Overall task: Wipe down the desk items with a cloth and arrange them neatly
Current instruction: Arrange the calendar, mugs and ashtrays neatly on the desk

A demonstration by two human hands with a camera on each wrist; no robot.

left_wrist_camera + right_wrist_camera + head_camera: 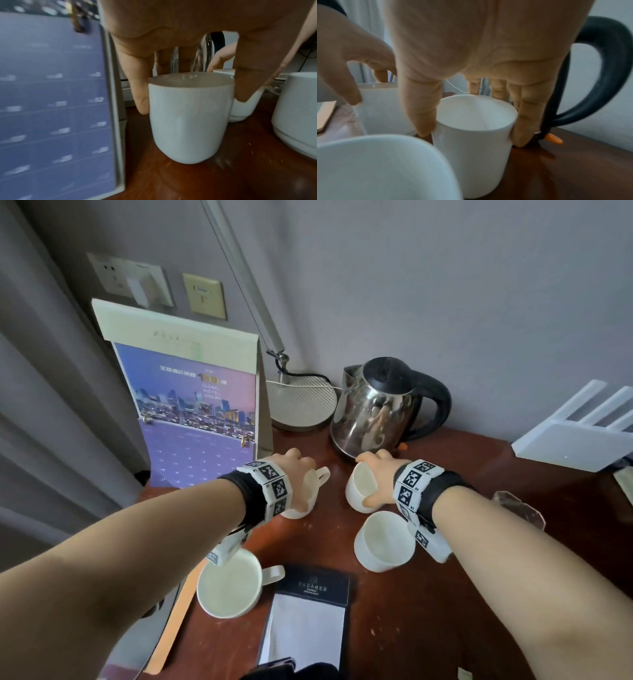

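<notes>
Arranging appears in hand: left hand (301,474) fingers (140,100) curl round one mug (188,119); right hand (380,470) grips another mug (474,142) before the kettle (376,405); next, set both in line on the counter (445,594).

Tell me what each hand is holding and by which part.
Each hand grips one white ceramic mug from above, by its upper wall near the rim: the left hand one mug, the right hand another.

I count four white mugs (382,537) on my desk (445,594), plus one steel kettle (376,405), one calendar (191,405), one notepad (305,625), one lamp (301,402), upper middle.
</notes>
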